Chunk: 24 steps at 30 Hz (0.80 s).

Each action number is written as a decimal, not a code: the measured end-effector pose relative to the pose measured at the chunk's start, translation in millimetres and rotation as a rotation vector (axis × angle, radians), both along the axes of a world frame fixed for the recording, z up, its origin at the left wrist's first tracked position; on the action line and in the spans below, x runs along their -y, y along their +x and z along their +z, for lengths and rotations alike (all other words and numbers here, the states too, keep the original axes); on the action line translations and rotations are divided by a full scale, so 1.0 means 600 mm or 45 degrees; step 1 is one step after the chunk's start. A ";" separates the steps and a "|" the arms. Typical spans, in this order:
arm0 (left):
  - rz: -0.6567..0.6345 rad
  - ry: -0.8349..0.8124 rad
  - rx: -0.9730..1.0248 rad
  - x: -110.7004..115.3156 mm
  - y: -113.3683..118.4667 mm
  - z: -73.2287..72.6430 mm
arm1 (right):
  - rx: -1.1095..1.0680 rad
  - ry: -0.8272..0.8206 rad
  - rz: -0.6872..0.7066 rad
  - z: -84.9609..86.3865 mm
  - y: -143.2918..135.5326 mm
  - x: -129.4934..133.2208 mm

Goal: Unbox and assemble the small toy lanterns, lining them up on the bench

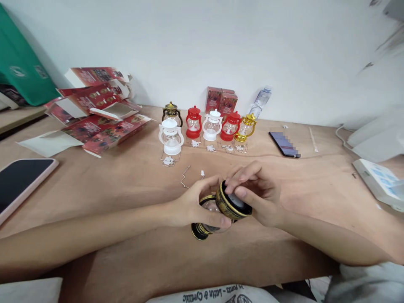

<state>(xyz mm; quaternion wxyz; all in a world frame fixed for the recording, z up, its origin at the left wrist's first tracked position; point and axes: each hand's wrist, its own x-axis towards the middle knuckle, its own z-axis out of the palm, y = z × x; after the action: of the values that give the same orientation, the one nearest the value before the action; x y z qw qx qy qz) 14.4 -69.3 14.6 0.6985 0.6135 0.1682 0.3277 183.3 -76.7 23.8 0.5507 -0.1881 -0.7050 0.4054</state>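
Note:
My left hand (192, 204) is wrapped round the clear body of a small black-and-gold lantern (224, 205). The lantern lies tilted, its underside turned up to the right and its top pointing down to the left. At the open base, the thumb and fingertips of my right hand (263, 193) close on a pale round piece (236, 200) set inside the dark rim. My fingers partly hide that piece. Just beyond my hands, a bent metal wire (183, 179) and a small white tag (202, 173) lie on the wooden table (135, 248).
Several lanterns in white (172, 141), red (193, 124) and gold (247, 128) stand ahead, with wires and small pieces before them. Opened red boxes (101, 109) pile up left. A phone (284, 145), a plastic bottle (261, 101) and a white power strip (378, 183) are right.

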 end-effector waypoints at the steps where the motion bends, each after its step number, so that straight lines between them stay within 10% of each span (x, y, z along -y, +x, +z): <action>1: -0.010 -0.033 -0.001 0.001 -0.001 0.003 | -0.026 -0.069 0.017 0.000 -0.001 0.002; 24: -0.112 -0.189 0.000 0.000 -0.006 0.010 | -0.283 -0.496 0.176 0.017 -0.008 0.016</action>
<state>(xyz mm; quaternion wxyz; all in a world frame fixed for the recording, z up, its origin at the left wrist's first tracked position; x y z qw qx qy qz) 10.9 -69.5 20.7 0.7558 0.5670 0.1648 0.2832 178.4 -86.2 34.0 0.5491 -0.1961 -0.5597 0.5888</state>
